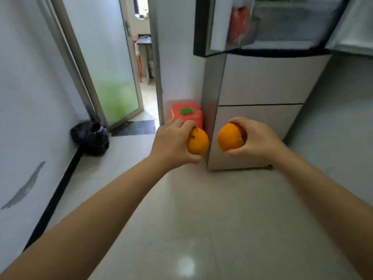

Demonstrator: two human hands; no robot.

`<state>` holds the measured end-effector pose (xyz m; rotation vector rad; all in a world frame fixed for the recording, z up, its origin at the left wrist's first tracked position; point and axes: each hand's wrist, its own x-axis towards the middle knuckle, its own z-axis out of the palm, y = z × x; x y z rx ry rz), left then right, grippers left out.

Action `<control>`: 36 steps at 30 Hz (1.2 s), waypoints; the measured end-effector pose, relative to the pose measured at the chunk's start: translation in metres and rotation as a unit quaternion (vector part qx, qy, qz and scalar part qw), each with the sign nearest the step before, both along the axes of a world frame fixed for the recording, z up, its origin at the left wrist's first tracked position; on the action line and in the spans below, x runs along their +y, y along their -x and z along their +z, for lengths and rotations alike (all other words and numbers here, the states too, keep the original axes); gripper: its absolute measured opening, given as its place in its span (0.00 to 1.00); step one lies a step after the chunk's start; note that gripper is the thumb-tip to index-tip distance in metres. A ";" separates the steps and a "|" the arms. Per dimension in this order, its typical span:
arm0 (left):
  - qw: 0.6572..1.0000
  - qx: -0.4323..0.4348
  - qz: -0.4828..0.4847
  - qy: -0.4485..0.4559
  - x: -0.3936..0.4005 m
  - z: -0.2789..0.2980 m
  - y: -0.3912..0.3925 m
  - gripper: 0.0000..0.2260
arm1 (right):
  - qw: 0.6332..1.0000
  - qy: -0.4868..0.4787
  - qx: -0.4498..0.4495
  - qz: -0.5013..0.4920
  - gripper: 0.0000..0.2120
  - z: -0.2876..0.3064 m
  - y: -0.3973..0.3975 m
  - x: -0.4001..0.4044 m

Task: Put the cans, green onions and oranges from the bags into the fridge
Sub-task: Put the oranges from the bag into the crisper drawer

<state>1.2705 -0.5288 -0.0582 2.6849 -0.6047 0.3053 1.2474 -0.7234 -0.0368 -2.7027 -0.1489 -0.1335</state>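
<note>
My left hand grips an orange, and my right hand grips a second orange. Both are held out side by side at waist height in front of the fridge. The fridge's upper doors stand open at the top of the view. Red cans sit blurred in the left door's shelf. The two lower drawers are closed. No bags and no green onions are in view.
An orange-red plastic box with a green patch stands on the floor left of the fridge. A black bag lies at the left wall's foot. A frosted glass door stands ajar behind. A pale tiled floor stretches below my arms.
</note>
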 end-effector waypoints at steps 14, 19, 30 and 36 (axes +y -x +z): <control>0.990 -0.116 -0.010 0.076 -0.321 0.173 -0.166 0.30 | 0.991 -0.015 -0.125 -0.041 0.35 0.177 -0.131 -0.309; 0.992 -0.114 0.005 0.062 -0.388 0.204 -0.249 0.31 | 0.985 0.000 -0.170 -0.028 0.34 0.207 -0.219 -0.374; 0.990 -0.122 0.035 0.069 -0.494 0.283 -0.501 0.30 | 0.968 0.063 -0.233 -0.064 0.32 0.287 -0.480 -0.482; 0.995 -0.092 0.043 -0.003 -0.548 0.303 -0.620 0.27 | 0.976 0.133 -0.160 -0.060 0.30 0.305 -0.607 -0.537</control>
